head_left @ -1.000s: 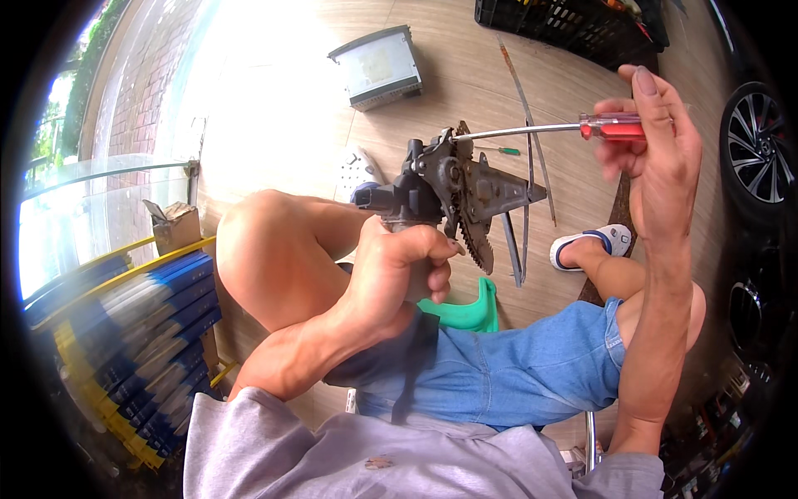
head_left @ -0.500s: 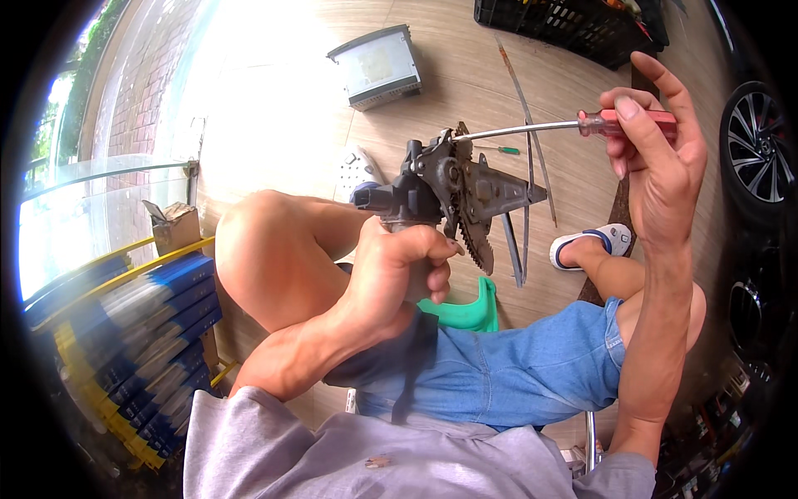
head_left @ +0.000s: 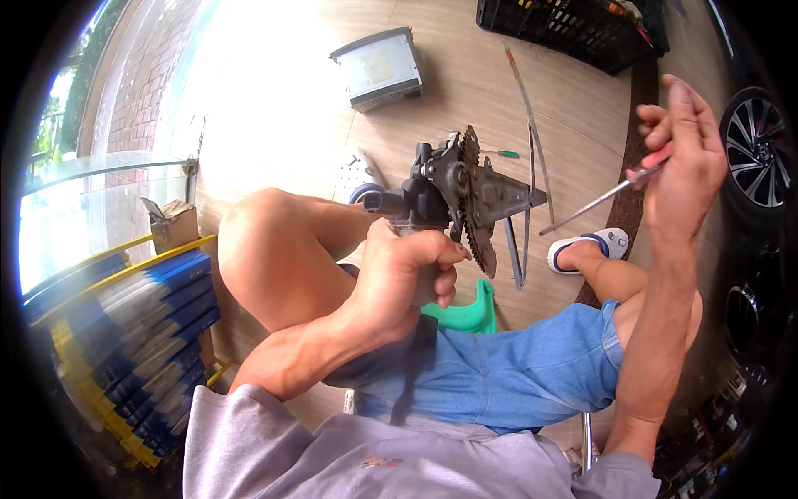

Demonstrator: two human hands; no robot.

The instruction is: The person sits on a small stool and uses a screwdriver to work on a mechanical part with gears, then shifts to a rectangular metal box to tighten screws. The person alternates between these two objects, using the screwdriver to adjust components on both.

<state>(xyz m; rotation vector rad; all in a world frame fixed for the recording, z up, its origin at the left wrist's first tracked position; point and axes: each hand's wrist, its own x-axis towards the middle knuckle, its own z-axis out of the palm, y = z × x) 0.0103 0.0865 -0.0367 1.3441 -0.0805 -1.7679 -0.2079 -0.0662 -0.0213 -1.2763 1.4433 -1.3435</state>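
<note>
My left hand (head_left: 392,279) is wrapped round the lower, cylindrical end of a dark electric motor (head_left: 414,200) and holds it up in front of my knees. On the motor's right side sit a toothed metal gear plate (head_left: 479,224) and a tapered metal bracket (head_left: 509,198) whose point faces right. My right hand (head_left: 688,170) is raised at the right, apart from the motor. It grips a red-handled screwdriver (head_left: 590,205), its shaft slanting down to the left. The tip is free of the gear plate. Part of the handle is hidden by my hand.
A boxy metal car stereo unit (head_left: 381,71) lies on the floor ahead, near a black crate (head_left: 573,33). Long thin metal strips (head_left: 528,108) and a small green-handled screwdriver (head_left: 507,154) lie beyond the bracket. Blue boxes (head_left: 166,333) are stacked at left; a car wheel (head_left: 758,145) stands at right.
The screwdriver tip has come away from the top of the gear assembly. My right hand has moved slightly right and down, turning the shaft downward. The motor stays nearly still in my left hand.
</note>
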